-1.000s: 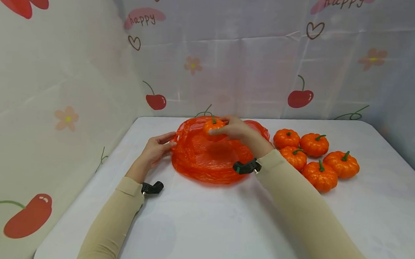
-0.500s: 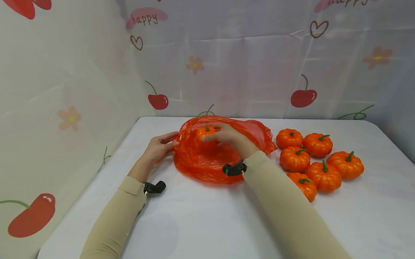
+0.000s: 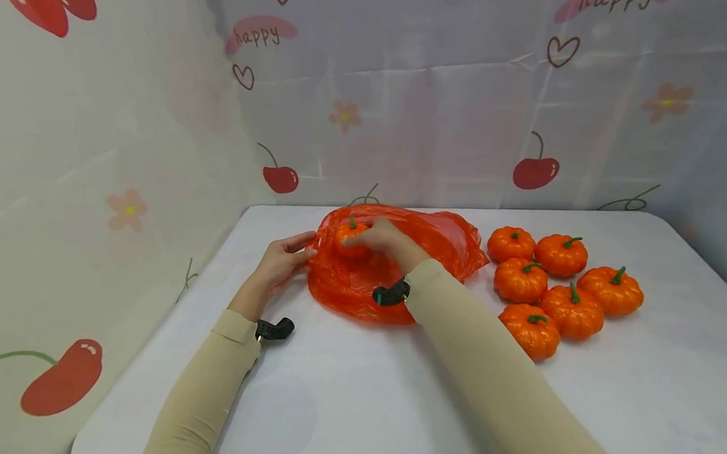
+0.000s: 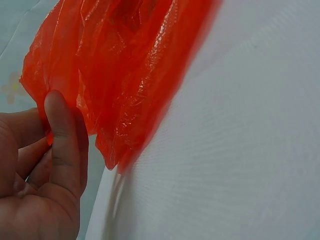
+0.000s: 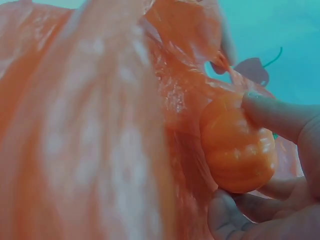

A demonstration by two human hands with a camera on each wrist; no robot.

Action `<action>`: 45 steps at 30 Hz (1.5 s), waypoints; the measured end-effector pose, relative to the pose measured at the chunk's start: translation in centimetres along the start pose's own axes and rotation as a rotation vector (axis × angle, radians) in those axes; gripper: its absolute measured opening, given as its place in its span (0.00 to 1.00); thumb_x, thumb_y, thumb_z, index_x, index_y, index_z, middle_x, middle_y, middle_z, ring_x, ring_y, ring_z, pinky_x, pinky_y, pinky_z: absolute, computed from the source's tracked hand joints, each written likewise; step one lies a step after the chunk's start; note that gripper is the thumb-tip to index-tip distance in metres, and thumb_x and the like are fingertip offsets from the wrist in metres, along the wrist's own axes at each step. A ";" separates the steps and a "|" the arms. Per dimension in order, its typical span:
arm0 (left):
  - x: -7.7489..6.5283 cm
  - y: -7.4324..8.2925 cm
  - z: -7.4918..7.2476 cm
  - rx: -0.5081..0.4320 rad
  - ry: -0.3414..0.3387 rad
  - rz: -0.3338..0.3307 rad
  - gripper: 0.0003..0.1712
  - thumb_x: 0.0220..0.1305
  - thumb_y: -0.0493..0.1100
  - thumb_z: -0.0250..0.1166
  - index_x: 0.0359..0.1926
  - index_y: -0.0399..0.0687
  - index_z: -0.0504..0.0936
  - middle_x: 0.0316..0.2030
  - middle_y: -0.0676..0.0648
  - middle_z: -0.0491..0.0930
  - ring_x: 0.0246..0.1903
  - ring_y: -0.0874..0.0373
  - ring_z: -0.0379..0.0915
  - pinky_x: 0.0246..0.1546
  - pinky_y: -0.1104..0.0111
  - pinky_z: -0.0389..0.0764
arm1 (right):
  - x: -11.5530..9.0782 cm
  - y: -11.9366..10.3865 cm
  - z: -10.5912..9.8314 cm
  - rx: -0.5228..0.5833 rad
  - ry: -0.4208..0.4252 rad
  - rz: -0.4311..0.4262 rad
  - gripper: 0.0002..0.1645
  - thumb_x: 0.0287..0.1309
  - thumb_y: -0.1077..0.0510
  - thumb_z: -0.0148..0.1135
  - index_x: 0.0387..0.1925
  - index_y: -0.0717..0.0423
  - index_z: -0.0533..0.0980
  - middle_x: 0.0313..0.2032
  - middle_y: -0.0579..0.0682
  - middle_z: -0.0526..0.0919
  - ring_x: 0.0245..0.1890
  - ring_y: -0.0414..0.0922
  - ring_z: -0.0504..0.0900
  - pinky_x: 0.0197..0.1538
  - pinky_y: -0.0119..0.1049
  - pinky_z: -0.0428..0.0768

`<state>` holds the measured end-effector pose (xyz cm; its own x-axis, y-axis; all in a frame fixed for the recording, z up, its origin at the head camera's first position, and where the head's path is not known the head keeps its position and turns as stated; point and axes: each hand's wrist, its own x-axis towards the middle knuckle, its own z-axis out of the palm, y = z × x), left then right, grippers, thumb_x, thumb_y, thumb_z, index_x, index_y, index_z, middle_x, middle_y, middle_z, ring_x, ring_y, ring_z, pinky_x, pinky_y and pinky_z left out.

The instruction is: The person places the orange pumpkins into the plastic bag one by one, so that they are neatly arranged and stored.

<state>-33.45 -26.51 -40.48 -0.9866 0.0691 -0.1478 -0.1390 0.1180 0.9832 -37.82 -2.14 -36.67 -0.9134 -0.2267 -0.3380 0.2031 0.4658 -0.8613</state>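
Note:
A thin red plastic bag [image 3: 343, 295] lies spread with its mouth gaping near the table's back. At its left edge, my left hand [image 3: 276, 262] pinches the plastic between thumb and fingers; the left wrist view shows the crumpled bag [image 4: 125, 65] hanging from this grip. My right hand [image 3: 390, 239] holds a small orange pumpkin [image 3: 346, 242] with a green stem, inside the bag's mouth toward the left. Close up in the right wrist view, thumb and fingers grip the pumpkin [image 5: 237, 145] from opposite sides, with red plastic around it.
Several more orange pumpkins [image 3: 573, 313] sit clustered on the white table [image 3: 340, 399] to the right of the bag. Patterned curtains [image 3: 407, 118] hang behind the table and at its left side. A black wrist camera [image 3: 274, 329] is strapped to the left wrist.
My right hand has carried the pumpkin leftward and down into the bag's mouth. The left hand keeps its pinch on the edge. Another pumpkin at the right has come out from behind the right sleeve.

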 end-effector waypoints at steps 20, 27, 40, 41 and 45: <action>-0.3 0.1 0.0 -0.040 -0.014 0.002 0.31 0.71 0.36 0.66 0.73 0.52 0.73 0.72 0.46 0.71 0.32 0.63 0.78 0.35 0.74 0.85 | -0.1 -0.5 1.1 -0.009 0.014 0.099 0.52 0.59 0.47 0.75 0.74 0.58 0.55 0.65 0.55 0.68 0.62 0.55 0.69 0.72 0.48 0.73; -0.1 -0.1 0.0 -0.036 -0.015 0.002 0.31 0.72 0.37 0.65 0.73 0.53 0.73 0.73 0.46 0.70 0.34 0.62 0.79 0.36 0.75 0.84 | -0.4 -0.6 0.2 -0.098 -0.027 0.074 0.53 0.58 0.44 0.76 0.74 0.57 0.58 0.66 0.54 0.69 0.66 0.55 0.67 0.74 0.51 0.70; 0.1 -0.2 0.2 -0.028 -0.007 -0.002 0.30 0.72 0.37 0.65 0.73 0.54 0.74 0.72 0.48 0.72 0.36 0.61 0.78 0.37 0.74 0.84 | -3.3 -2.2 -2.9 -0.314 -0.084 -0.037 0.39 0.62 0.45 0.72 0.65 0.61 0.67 0.57 0.55 0.75 0.58 0.56 0.75 0.67 0.50 0.77; 0.1 -0.3 0.2 -0.028 -0.009 0.003 0.30 0.72 0.37 0.65 0.73 0.54 0.73 0.73 0.47 0.71 0.37 0.61 0.78 0.37 0.74 0.84 | -3.6 -2.3 -3.0 -0.312 -0.092 -0.058 0.40 0.62 0.46 0.72 0.66 0.61 0.68 0.58 0.56 0.75 0.58 0.56 0.76 0.67 0.50 0.77; 0.0 -0.5 0.0 -0.026 -0.004 0.006 0.31 0.72 0.38 0.65 0.73 0.53 0.73 0.73 0.47 0.70 0.38 0.62 0.78 0.38 0.75 0.84 | -5.0 -2.6 -3.6 -0.283 -0.126 -0.149 0.43 0.62 0.47 0.72 0.72 0.61 0.66 0.69 0.56 0.72 0.60 0.57 0.79 0.65 0.49 0.79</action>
<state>-33.43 -26.56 -40.96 -0.9871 0.0741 -0.1418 -0.1349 0.0916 0.9866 -35.04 0.89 -31.36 -0.8713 -0.4059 -0.2758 -0.0513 0.6342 -0.7715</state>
